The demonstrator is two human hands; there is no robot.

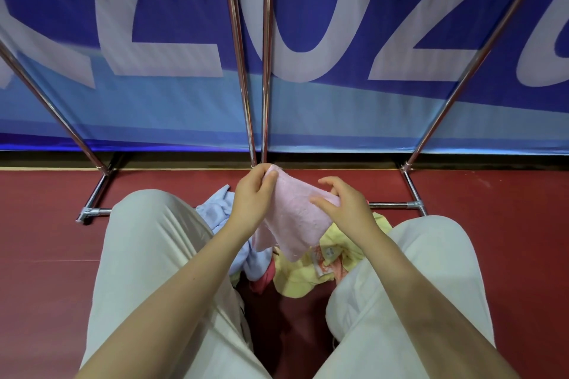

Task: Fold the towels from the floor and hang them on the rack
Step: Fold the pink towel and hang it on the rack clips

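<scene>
I am seeing no towel on the rack (246, 77). Blue towel (215, 212) is lying on the floor; my left hand (251, 197) is pinching the pink towel (292, 218) aloft, right hand (345, 203) gripping its other corner; yellow towel (308, 274) is waiting.

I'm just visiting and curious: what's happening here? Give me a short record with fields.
setting: person crouched on a red floor before a metal rack
left hand: pinches the top corner of a pink towel
right hand: fingers curled at the towel's other edge
on floor: blue towel, yellow towel
rack: no towels visible on it
backdrop: blue banner
</scene>
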